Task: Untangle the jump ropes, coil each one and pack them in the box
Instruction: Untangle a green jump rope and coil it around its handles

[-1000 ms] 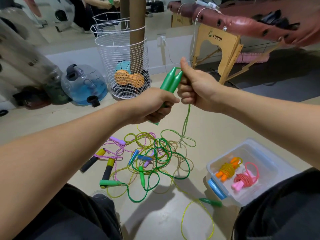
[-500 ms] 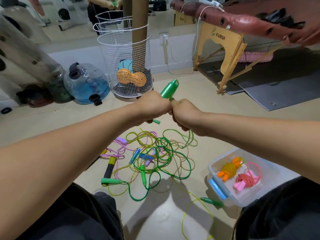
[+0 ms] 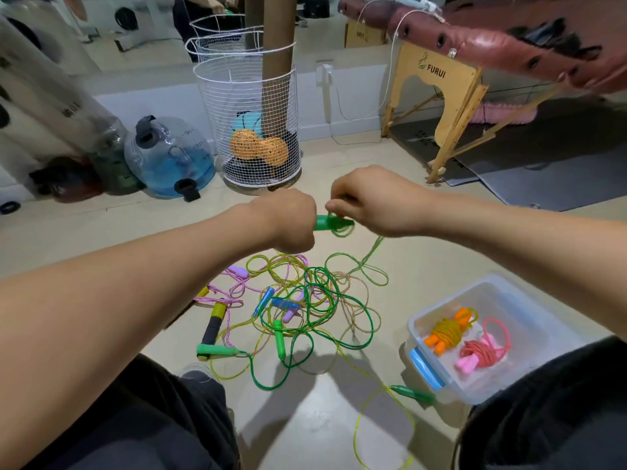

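My left hand (image 3: 288, 220) grips the green handles (image 3: 327, 222) of a jump rope, held level above the floor. Close beside it, my right hand (image 3: 368, 201) pinches the thin green cord (image 3: 369, 252) at the handles' tips; the cord hangs down to the floor. Below lies a tangle of jump ropes (image 3: 305, 307) in green, yellow, pink and blue. A clear plastic box (image 3: 509, 293) at the right holds a coiled orange-handled rope (image 3: 446, 330) and a coiled pink rope (image 3: 481, 354).
A white wire basket (image 3: 247, 120) with balls and a cardboard tube stands ahead. A blue water jug (image 3: 169, 157) sits to its left. A wooden-legged massage table (image 3: 451, 106) is at the far right. A loose green handle (image 3: 412, 393) lies beside the box.
Both hands have dropped lower. The green handles have swung from pointing up to lying level, and my right hand has shifted from gripping beside them to pinching the cord at their tips.
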